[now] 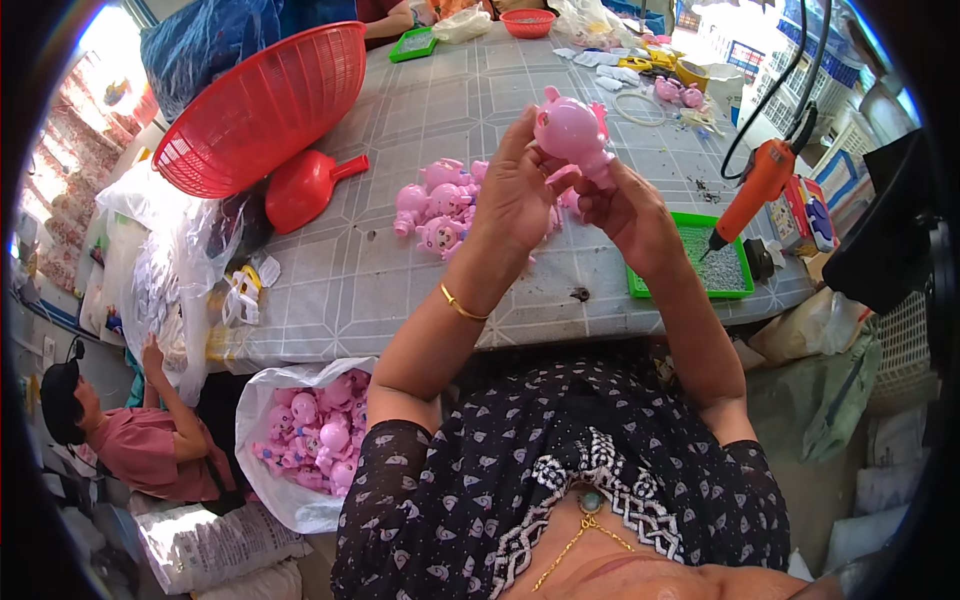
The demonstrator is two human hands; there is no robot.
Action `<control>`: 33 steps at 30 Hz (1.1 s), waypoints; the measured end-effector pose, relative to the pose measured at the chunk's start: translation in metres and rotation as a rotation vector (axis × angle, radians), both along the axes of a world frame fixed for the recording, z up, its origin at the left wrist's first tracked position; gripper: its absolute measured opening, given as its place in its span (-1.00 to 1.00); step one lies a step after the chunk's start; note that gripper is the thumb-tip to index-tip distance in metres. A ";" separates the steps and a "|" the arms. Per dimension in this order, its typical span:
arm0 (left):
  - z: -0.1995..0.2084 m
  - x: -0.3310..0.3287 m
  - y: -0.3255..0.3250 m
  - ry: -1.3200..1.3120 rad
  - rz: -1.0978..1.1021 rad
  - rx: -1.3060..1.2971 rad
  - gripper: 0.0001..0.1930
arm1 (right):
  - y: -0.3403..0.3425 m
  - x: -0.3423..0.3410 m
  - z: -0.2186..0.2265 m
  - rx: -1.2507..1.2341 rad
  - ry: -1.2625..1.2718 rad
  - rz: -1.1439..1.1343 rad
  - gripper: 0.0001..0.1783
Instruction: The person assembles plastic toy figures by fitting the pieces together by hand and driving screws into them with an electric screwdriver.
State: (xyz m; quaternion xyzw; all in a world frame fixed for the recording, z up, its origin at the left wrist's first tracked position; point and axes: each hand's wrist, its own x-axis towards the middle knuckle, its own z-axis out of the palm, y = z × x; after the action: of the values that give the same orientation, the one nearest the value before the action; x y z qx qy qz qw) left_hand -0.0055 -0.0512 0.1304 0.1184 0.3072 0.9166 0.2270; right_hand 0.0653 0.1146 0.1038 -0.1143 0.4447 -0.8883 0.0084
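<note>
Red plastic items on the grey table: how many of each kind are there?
Large red mesh basket, tipped on its side: 1
Red scoop beside it: 1
Small red basket at the far edge: 1
Total: 3
The orange electric screwdriver hanging on its cable is not counted.

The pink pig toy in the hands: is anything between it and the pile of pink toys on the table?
Nothing visible. Both hands, left hand and right hand, hold the pink pig toy above the pile of pink toys.
</note>
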 end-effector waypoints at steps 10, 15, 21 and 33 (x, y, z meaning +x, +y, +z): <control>-0.012 0.019 -0.021 0.132 0.122 -0.058 -0.63 | 0.002 -0.014 -0.015 -0.331 -0.137 0.149 -0.61; -0.024 0.019 -0.031 0.192 0.189 -0.100 -0.54 | -0.008 -0.016 -0.022 -0.414 -0.167 0.224 -0.60; -0.023 0.024 -0.055 0.378 0.467 -0.439 -0.16 | -0.031 -0.005 -0.032 -0.200 -0.154 0.233 -0.59; -0.042 0.142 -0.315 0.201 0.810 -0.770 -0.48 | -0.109 0.010 -0.081 0.692 0.067 0.375 -0.52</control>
State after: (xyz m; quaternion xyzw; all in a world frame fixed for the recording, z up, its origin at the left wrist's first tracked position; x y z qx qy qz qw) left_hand 0.1369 -0.3665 0.0883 -0.0135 0.6602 0.7366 -0.1460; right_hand 0.0750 0.0059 0.0227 -0.2129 0.6895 -0.6646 0.1938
